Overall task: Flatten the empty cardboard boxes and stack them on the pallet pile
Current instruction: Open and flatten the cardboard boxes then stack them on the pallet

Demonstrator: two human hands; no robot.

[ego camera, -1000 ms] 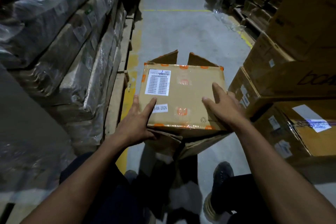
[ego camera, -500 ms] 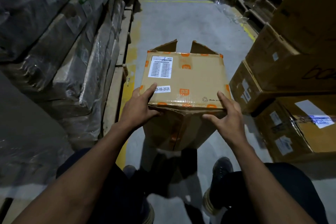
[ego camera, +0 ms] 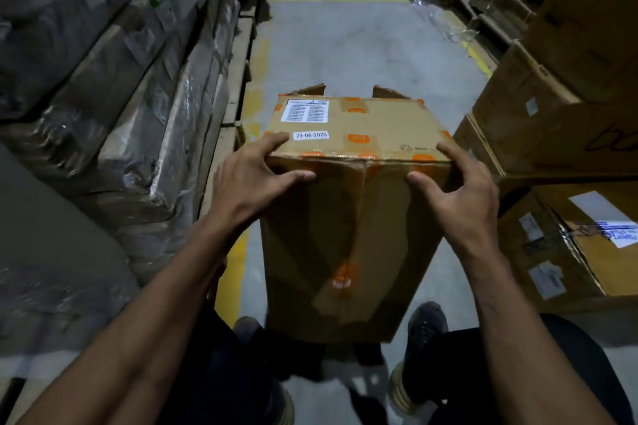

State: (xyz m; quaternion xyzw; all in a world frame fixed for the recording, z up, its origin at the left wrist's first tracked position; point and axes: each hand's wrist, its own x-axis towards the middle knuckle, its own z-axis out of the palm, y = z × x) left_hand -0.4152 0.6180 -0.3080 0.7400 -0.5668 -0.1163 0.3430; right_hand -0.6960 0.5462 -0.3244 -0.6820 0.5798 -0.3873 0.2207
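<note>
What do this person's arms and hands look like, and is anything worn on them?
Both forearms are bare: no sleeves reach into view. The left hand and right hand wear no gloves, and no rings, watch or wristbands show. Lower down the person wears dark trousers and dark shoes with pale soles.

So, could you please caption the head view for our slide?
Both hands, left hand and right hand, grip a taped cardboard box in a warehouse aisle.

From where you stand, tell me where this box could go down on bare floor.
Bare grey floor runs ahead of the cardboard box, between the wrapped pallet stacks on the left and the stacked cartons on the right. Below the box it is crowded: shoes and legs. Both sides are packed.
</note>
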